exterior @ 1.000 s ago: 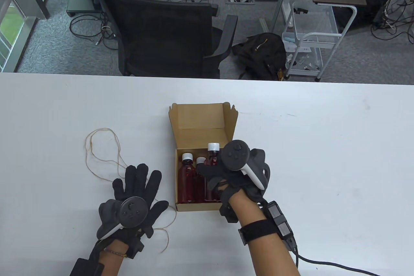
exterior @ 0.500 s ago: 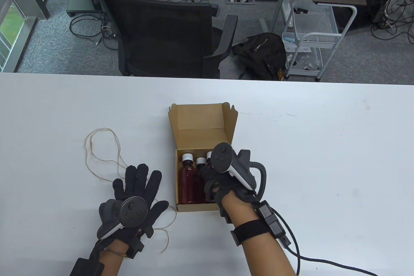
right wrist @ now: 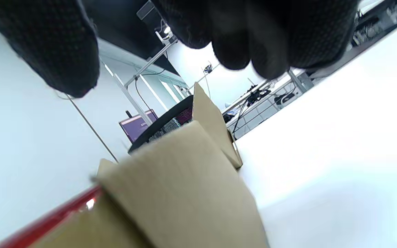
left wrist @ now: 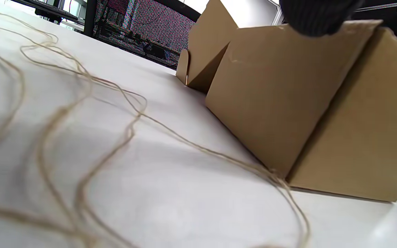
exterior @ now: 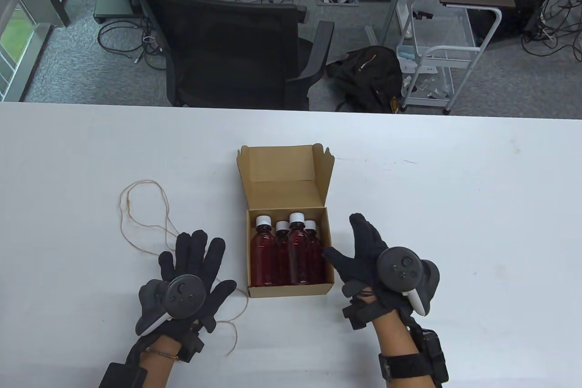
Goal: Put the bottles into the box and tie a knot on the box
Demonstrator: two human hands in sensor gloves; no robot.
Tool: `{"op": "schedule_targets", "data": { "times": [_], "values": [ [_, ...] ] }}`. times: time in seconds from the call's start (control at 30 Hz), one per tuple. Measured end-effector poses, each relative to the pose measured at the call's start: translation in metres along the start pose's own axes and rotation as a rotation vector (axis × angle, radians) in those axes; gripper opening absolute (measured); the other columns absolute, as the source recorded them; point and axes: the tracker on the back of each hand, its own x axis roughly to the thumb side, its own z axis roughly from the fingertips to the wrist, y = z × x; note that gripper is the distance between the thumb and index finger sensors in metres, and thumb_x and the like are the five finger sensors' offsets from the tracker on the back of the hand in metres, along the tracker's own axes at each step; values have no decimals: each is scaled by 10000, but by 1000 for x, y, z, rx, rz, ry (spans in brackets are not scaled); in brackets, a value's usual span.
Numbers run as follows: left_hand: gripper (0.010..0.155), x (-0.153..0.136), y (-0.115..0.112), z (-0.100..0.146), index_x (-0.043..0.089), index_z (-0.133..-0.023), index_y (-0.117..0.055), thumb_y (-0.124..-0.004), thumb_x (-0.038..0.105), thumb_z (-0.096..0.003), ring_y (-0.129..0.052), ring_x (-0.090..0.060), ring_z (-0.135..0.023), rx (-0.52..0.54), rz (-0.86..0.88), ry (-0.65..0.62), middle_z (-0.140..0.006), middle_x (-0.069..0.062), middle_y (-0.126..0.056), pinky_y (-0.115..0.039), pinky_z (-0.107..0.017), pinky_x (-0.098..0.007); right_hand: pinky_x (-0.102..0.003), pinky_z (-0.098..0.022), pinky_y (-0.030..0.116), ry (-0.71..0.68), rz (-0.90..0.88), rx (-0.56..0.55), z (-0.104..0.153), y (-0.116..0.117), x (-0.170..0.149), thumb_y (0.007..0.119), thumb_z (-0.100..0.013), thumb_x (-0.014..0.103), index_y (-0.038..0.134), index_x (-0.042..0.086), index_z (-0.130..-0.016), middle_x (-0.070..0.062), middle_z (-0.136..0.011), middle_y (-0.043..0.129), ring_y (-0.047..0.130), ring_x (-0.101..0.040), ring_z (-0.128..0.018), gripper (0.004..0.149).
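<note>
Bottles: four, red, white-capped, upright in the box mid-desk, lid standing open.
Risk: the tallest cap may foul the lid on closing; string under the left hand may snag.
Hands: right hand spread, just beside the box, empty; the left lies flat on the string.

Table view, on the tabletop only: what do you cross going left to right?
string → left hand resting flat, partly over the string → open cardboard box with four red bottles inside → right hand, fingers straight, beside the box's right wall.
</note>
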Motion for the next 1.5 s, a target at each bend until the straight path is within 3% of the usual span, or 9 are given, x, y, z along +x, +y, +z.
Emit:
{"op": "schedule_targets", "data": {
  "times": [0.23, 0.47, 0.6, 0.7, 1.0, 1.07, 1.2, 1.33, 1.5],
  "values": [
    [929, -6, -1, -1, 251, -1204, -212, -699, 623, -507, -129, -579, -1104, 2, 68, 10, -1270, -248, -152, -217, -656, -800, -678, -634, 517, -65, -161, 55, 14, 15, -29, 865, -458, 531, 473, 46, -1090, -297, -1095, 469, 479, -595, -906, 888],
    [927, 7, 14, -13, 248, -1206, -207, -699, 621, -514, -154, -581, -1112, 41, 322, 41, -1276, -257, -182, -231, -669, -795, -672, -640, 496, -64, -227, 136, 16, 25, -36, 863, -463, 511, 475, 38, -1089, -309, -1097, 440, 459, -596, -908, 876],
    [934, 11, 19, -23, 244, -1209, -185, -685, 633, -522, -171, -589, -1112, -15, 364, 72, -1276, -266, -179, -264, -682, -786, -671, -641, 494, -59, -260, 160, 13, 30, -36, 859, -465, 513, 471, 38, -1090, -308, -1100, 432, 457, -596, -908, 876],
    [941, 15, 14, -31, 223, -1207, -179, -689, 627, -527, -197, -598, -1107, -41, 520, 79, -1270, -281, -191, -307, -699, -770, -667, -639, 503, -54, -293, 174, 12, 34, -36, 857, -465, 513, 469, 37, -1090, -309, -1098, 439, 466, -592, -908, 876],
    [965, 22, -12, -35, 135, -1194, -195, -722, 600, -532, -623, -583, -1054, -68, 709, 11, -1231, -356, -337, -609, -717, -647, -643, -622, 581, -35, -483, 252, 10, 46, -36, 846, -481, 504, 401, 31, -1097, -330, -1085, 446, 555, -576, -890, 895],
    [959, 25, -16, -34, 126, -1193, -212, -735, 586, -533, -627, -586, -1044, -70, 722, 2, -1226, -358, -361, -628, -713, -636, -647, -615, 595, -13, -531, 248, 10, 45, -36, 839, -488, 500, 396, 34, -1100, -346, -1079, 432, 564, -588, -877, 888],
    [955, 24, -17, -32, 81, -1182, -258, -752, 567, -525, -711, -562, -1003, -47, 710, -2, -1205, -358, -452, -678, -697, -606, -608, -554, 712, 40, -499, 182, 11, 37, -42, 814, -499, 502, 417, 21, -1090, -352, -1023, 579, 711, -554, -801, 859],
    [905, 20, -17, -30, 31, -1168, -343, -798, 477, -526, -847, -526, -910, -41, 765, 15, -1162, -378, -566, -756, -660, -577, -516, -388, 872, 123, -440, 128, 12, 25, -52, 802, -502, 507, 465, -2, -1070, -302, -868, 808, 931, -463, -592, 834],
    [900, 21, -20, -29, 16, -1164, -378, -829, 452, -517, -966, -450, -785, -73, 758, 23, -1149, -392, -582, -833, -601, -527, -371, -196, 931, 227, -453, 273, 13, 20, -64, 843, -489, 529, 503, -18, -1060, -206, -685, 913, 1039, -308, -346, 860]
  ]
}}
